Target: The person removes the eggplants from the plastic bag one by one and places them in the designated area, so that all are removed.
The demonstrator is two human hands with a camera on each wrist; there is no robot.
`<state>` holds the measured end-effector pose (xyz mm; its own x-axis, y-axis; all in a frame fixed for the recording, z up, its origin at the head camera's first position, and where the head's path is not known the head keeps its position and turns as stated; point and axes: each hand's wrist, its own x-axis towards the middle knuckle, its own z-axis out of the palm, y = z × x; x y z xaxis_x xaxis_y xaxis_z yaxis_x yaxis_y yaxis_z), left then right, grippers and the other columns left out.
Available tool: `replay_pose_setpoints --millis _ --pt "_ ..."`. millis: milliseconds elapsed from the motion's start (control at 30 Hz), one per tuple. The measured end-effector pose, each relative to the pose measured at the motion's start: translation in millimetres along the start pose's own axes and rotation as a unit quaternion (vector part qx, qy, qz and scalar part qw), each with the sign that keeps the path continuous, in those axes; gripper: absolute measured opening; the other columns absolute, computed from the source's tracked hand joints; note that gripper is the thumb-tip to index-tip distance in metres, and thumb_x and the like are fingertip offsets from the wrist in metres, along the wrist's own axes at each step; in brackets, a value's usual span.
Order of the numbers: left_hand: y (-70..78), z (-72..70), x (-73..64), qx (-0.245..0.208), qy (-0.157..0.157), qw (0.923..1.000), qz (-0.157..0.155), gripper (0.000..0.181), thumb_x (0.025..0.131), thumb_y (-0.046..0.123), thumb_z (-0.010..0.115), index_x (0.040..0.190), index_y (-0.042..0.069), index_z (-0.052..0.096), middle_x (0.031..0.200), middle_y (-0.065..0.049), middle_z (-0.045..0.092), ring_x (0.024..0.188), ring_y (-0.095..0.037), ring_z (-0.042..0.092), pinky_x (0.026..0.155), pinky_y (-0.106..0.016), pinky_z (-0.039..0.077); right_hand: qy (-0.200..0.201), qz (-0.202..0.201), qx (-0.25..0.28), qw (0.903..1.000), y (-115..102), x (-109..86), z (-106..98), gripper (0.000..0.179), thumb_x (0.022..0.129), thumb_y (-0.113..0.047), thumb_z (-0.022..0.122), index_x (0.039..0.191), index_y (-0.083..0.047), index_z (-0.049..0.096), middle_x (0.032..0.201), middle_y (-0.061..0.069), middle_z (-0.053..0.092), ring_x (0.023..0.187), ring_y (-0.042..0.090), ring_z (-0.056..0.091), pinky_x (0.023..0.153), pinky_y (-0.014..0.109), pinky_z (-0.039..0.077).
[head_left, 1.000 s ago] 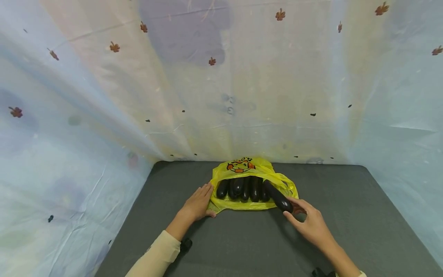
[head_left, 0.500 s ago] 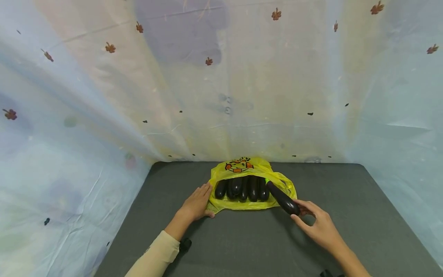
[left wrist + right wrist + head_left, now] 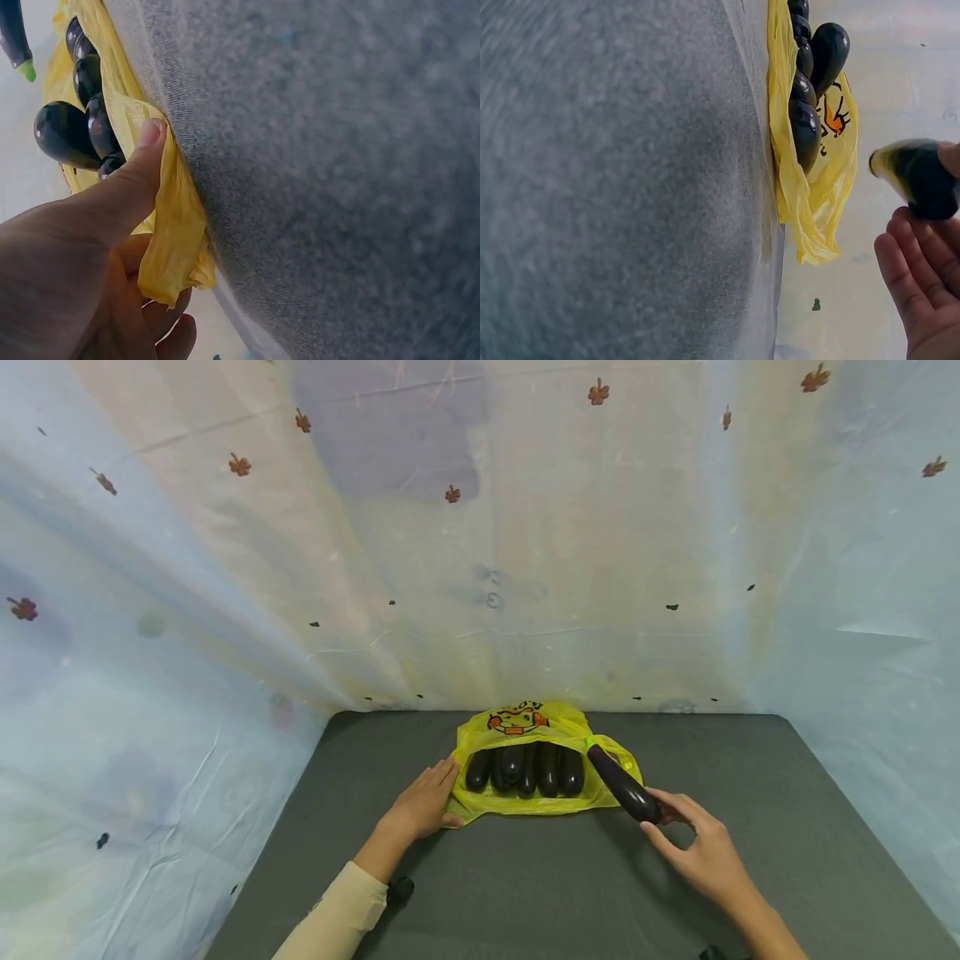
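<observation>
A yellow plastic bag [image 3: 517, 806] lies at the table's far side, its mouth facing me. Inside it several dark, glossy eggplants [image 3: 527, 770] sit side by side. My left hand [image 3: 420, 799] holds the bag's left edge; in the left wrist view its thumb [image 3: 142, 169] lies over the yellow plastic and the fingers are partly behind it. Between thumb and fingers, my right hand [image 3: 701, 847] grips another eggplant [image 3: 621, 782] by its thick end. That eggplant is tilted, green stem up and to the left, above the bag's right side. In the right wrist view, part of it is cut off.
The grey table [image 3: 540, 885] reaches toward me, with rounded far corners. Behind it and to both sides hangs a pale patterned sheet [image 3: 555, 568], close to the table's far edge.
My right hand has drawn the eggplant out of the bag's opening, to the right and toward me, so its green stem shows. The left hand stays at the bag's edge.
</observation>
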<state>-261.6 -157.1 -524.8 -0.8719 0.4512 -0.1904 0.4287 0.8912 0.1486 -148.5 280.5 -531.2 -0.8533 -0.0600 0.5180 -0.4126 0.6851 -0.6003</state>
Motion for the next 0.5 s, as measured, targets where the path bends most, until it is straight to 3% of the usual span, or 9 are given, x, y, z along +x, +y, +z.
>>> replay_pose_setpoints --millis 100,500 --pt "0.5 -0.2 0.3 0.006 0.002 1.0000 0.002 0.101 0.096 0.050 0.077 0.169 0.001 0.028 0.178 -0.016 0.021 0.164 -0.033 0.023 0.135 -0.046 0.021 0.010 0.005 0.000 0.9999 3.3 -0.2 0.6 0.055 0.087 -0.007 0.091 0.138 -0.012 0.072 0.113 -0.001 0.072 0.092 0.001 0.064 0.084 0.005 0.050" --pt "4.3 0.1 4.9 0.021 0.006 0.9998 0.000 0.103 0.094 0.047 0.080 0.169 0.000 0.028 0.177 -0.017 0.022 0.164 -0.033 0.023 0.134 -0.046 0.021 0.052 0.035 0.009 0.9980 6.5 5.3 -0.3 0.052 0.091 -0.007 0.087 0.140 -0.006 0.069 0.116 0.009 0.071 0.096 -0.005 0.062 0.085 0.002 0.048"
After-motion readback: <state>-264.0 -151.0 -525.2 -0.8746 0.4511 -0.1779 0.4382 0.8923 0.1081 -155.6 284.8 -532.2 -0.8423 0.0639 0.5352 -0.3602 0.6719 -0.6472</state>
